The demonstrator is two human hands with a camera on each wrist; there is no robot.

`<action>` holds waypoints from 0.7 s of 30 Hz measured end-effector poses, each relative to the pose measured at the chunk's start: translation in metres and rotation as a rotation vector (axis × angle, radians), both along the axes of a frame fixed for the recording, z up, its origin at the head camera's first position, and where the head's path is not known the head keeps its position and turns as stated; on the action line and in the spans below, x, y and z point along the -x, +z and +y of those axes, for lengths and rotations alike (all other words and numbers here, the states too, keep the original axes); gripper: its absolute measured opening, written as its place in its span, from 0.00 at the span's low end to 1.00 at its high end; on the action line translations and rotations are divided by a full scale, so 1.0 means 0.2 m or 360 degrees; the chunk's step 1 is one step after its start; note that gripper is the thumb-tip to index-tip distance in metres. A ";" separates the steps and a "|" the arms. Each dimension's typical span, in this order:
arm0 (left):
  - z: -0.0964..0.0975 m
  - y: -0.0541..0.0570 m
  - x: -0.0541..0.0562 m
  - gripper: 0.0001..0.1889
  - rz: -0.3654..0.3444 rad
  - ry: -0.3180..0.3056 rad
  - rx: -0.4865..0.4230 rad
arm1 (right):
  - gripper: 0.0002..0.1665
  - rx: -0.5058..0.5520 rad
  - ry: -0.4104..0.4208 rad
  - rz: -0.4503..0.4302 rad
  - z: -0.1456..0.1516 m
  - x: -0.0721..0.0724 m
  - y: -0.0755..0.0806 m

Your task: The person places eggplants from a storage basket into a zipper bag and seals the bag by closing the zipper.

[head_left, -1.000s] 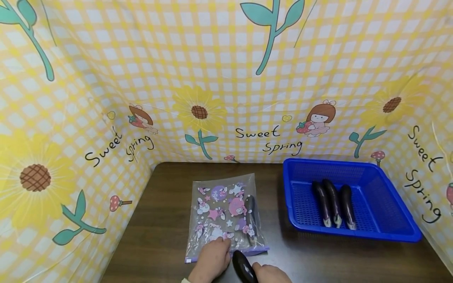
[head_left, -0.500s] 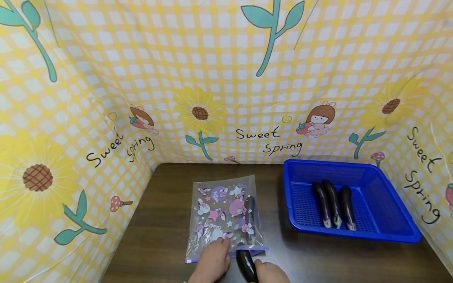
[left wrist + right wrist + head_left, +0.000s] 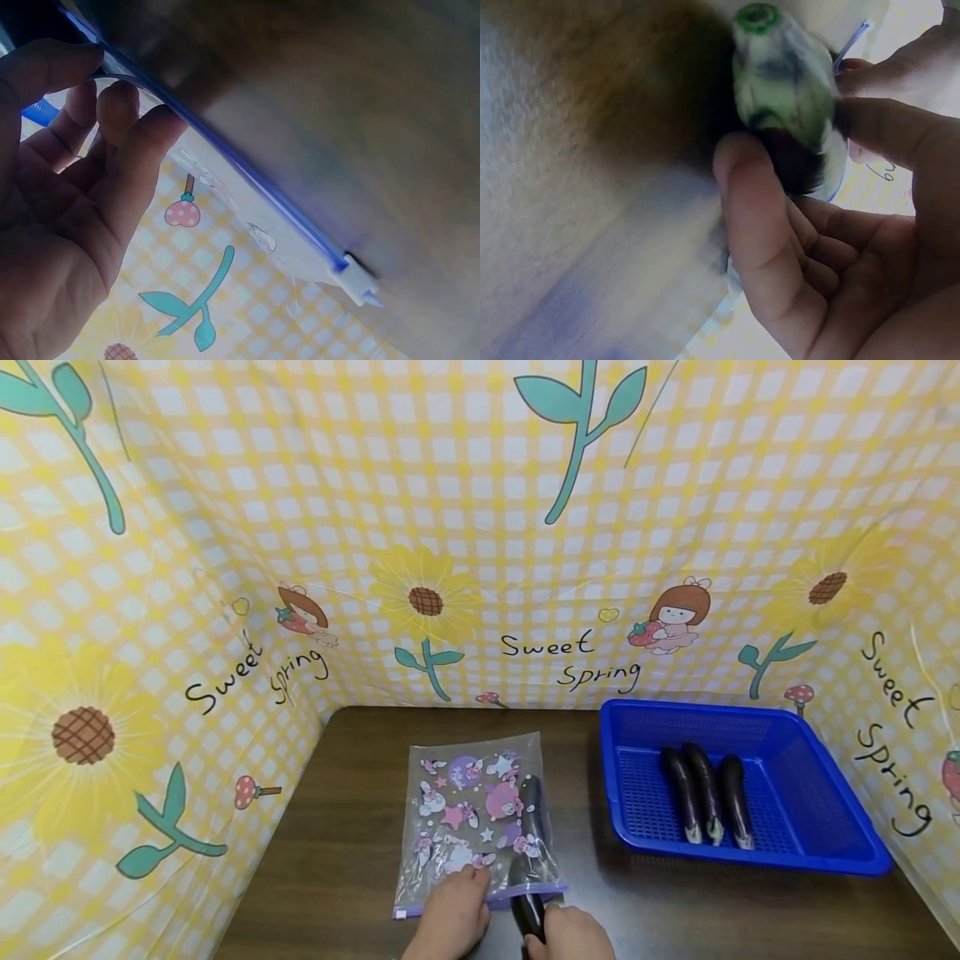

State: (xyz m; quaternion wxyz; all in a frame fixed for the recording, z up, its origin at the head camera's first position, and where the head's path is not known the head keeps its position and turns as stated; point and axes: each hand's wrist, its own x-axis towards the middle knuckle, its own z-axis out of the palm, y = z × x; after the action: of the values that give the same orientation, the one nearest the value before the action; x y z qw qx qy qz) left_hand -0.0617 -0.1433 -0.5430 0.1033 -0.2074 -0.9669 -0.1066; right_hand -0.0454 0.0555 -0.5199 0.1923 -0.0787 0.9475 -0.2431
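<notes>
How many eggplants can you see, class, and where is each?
5: three eggplants side by side in the blue basket, a fourth eggplant inside the printed bag, and a fifth eggplant in the right hand, partly inside the bag. No others appear hidden.

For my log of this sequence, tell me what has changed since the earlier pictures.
The right hand has pushed the held eggplant forward, partly into the bag; nothing was newly gripped or released. Unchanged: the left hand holding the bag, and the three eggplants in the blue basket.
</notes>
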 end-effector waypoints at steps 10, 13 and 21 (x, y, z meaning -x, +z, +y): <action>0.00 0.00 -0.01 0.12 0.0013 0.0002 0.0014 | 0.26 -0.0217 -0.0075 0.0366 -0.04 0.01 -0.01; 0.00 0.00 -0.01 0.13 0.0029 0.0006 0.0022 | 0.26 -0.0258 -0.0092 0.0416 -0.05 0.02 -0.02; 0.00 -0.01 0.00 0.14 0.0006 0.0009 0.0028 | 0.31 -0.0327 -0.0122 0.0309 -0.05 0.02 0.00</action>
State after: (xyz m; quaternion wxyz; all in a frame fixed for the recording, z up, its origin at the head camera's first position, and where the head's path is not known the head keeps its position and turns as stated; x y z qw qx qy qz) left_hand -0.0618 -0.1429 -0.5443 0.1035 -0.2056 -0.9683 -0.0975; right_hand -0.0498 0.0465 -0.5192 0.0975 -0.0455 0.9838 -0.1431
